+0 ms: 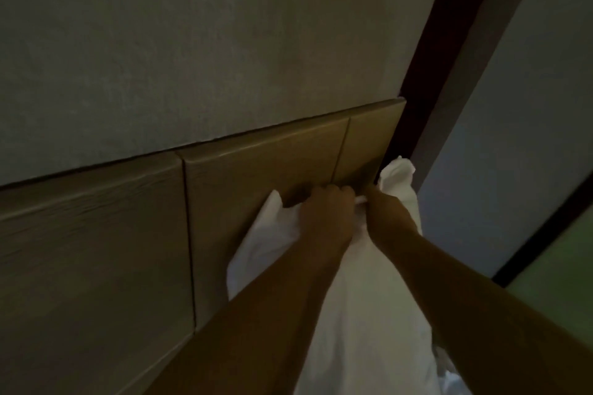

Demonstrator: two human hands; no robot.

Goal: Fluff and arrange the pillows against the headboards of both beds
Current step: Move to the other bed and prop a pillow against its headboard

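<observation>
A white pillow (362,298) stands on end in front of the wooden headboard (96,250), near the headboard's right end. My left hand (324,218) and my right hand (386,212) both grip the pillow's top edge close together, fingers closed on bunched fabric. Two loose corners of the pillowcase stick up, one to the left of my left hand and one to the right of my right hand. My forearms hide much of the pillow's middle. The bed surface is out of view.
A grey textured wall (208,42) rises above the headboard. A dark vertical frame (449,42) runs just right of the headboard's end, with pale glass panels (519,138) beyond it. The light is dim.
</observation>
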